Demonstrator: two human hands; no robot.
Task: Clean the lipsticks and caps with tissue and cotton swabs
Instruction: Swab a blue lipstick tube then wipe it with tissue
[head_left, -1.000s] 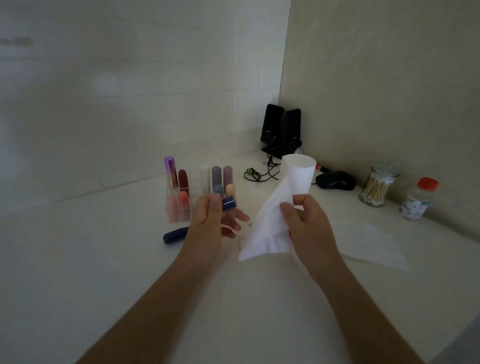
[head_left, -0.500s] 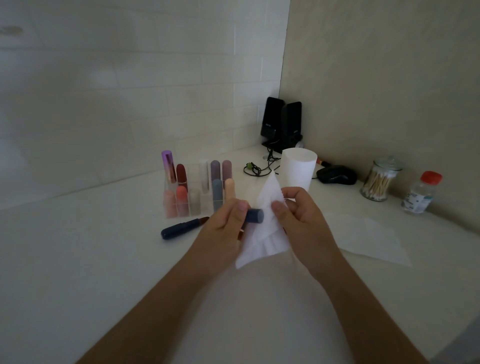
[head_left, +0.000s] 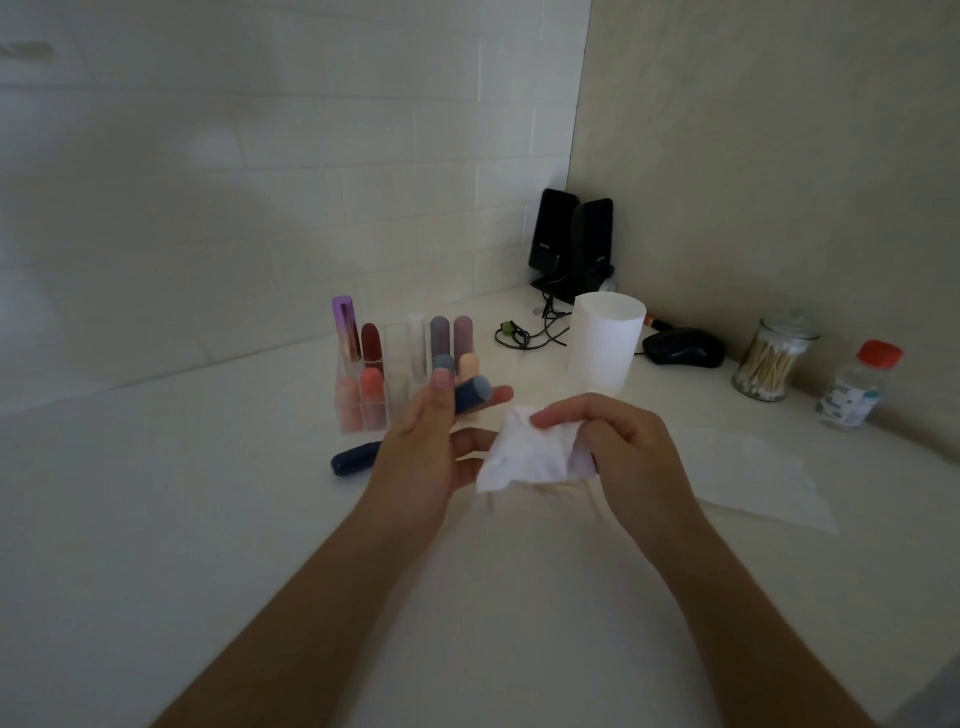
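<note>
- left hand pinches the navy cap loosely over mid bench, could easily slip
- right hand clutches the bunched tissue just beside it, might tear if jammed in

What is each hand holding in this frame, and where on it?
Left hand grips the dark blue lipstick piece by its near end, far end sticking out. Right hand pinches the bunched tissue along its top and right side.

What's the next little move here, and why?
Probably bring the tissue onto the dark blue piece and wipe it. The left hand holds that piece up, and the right hand grips the bunched tissue close beside it.
</note>
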